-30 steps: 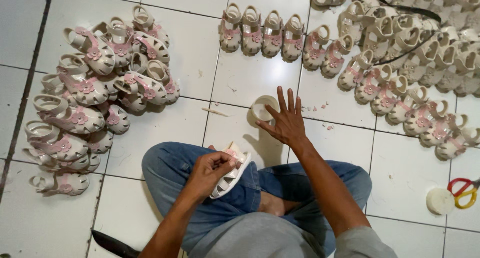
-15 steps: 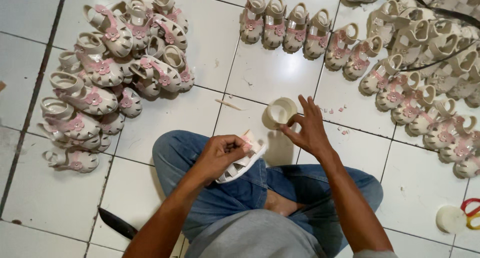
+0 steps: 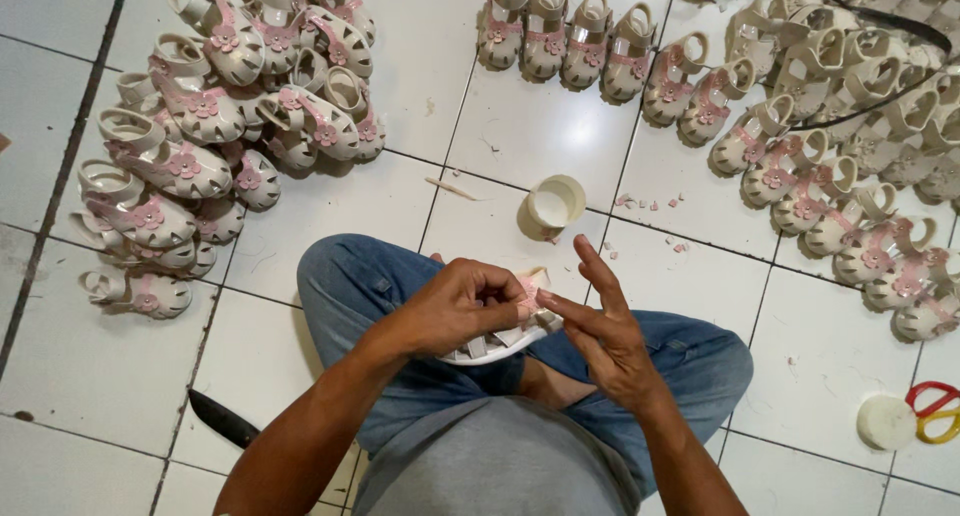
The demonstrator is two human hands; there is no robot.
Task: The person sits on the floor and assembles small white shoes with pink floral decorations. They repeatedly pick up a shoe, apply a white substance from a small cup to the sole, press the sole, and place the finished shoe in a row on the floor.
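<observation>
Fingers of the left hand (image 3: 455,306) are pinching a cream sandal (image 3: 500,338) lying crosswise, while the right hand (image 3: 600,331), fingers spread, is touching its pink strap.

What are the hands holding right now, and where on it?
The left hand grips a small cream sandal with pink trim around its upper straps; the right hand touches its strap end with fingertips.

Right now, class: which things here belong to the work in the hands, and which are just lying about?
In use: left hand gripping small cream sandal; right hand touching it; small cup.

Lying about: sandal pile, sandal rows, scissors, white disc.
</observation>
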